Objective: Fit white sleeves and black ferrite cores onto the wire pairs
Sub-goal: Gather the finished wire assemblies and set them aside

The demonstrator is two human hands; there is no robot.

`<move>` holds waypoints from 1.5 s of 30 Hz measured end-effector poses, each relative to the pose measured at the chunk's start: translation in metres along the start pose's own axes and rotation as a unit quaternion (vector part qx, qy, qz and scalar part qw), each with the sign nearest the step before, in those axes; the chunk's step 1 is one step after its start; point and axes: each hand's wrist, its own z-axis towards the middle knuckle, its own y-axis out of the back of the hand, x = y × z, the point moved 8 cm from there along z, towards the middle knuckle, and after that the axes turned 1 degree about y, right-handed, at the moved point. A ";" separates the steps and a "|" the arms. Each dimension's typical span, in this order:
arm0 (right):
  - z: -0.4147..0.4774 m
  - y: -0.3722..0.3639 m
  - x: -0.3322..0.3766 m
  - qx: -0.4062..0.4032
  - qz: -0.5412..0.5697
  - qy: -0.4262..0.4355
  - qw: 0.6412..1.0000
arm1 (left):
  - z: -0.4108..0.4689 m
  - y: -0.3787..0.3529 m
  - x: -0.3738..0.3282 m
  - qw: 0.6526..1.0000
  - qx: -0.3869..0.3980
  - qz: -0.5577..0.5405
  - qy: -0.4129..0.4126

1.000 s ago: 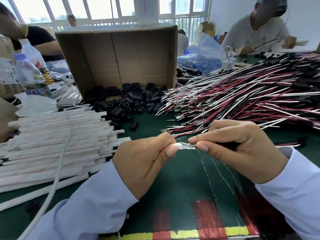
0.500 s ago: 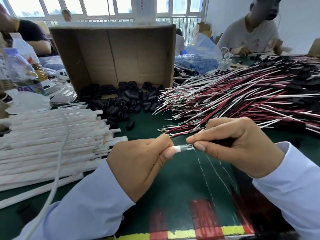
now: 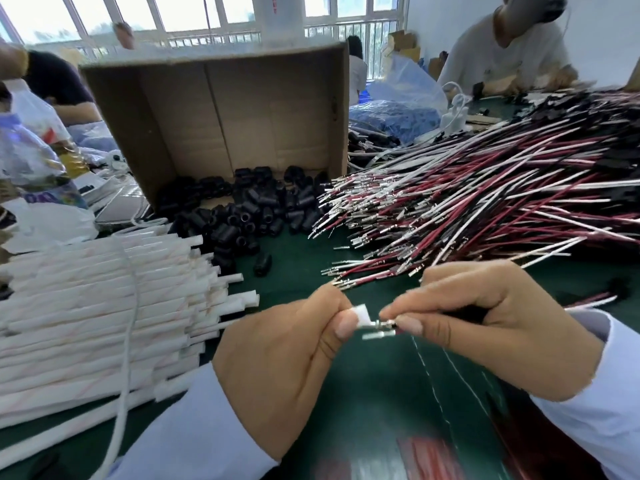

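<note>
Above the green tabletop (image 3: 381, 410), the left hand (image 3: 284, 368) pinches a white sleeve (image 3: 361, 315), mostly hidden in the fist. The right hand (image 3: 485, 334) pinches a wire pair (image 3: 379, 330) just behind its metal tips, which sit at the sleeve mouth; blur hides whether they have entered. Beyond lie a sleeve stack (image 3: 104, 306) cut off at left, black cores (image 3: 249, 216) spilling from a tipped box (image 3: 242, 116), and a wire pile (image 3: 485, 202) running off right.

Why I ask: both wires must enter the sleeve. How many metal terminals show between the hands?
2. The upper terminal is at the white sleeve in the left hand; the lower terminal lies below it. The right hand may hide more.
</note>
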 end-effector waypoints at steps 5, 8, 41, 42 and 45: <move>0.002 0.010 -0.001 -0.053 0.021 0.006 0.998 | 0.005 0.003 0.011 0.999 0.010 -0.030 0.007; 0.002 0.007 0.000 -0.049 0.010 0.005 0.999 | 0.005 0.001 0.008 0.999 0.019 -0.027 -0.010; -0.024 0.031 -0.037 0.155 -0.183 -0.190 0.952 | 0.006 -0.017 0.023 0.972 0.071 0.218 0.047; -0.027 0.032 -0.035 0.159 -0.169 -0.184 0.955 | 0.006 -0.019 0.018 0.971 0.070 0.228 0.036; -0.035 -0.008 -0.027 0.243 -0.187 -0.124 0.944 | -0.002 -0.059 -0.028 0.977 0.143 0.156 -0.022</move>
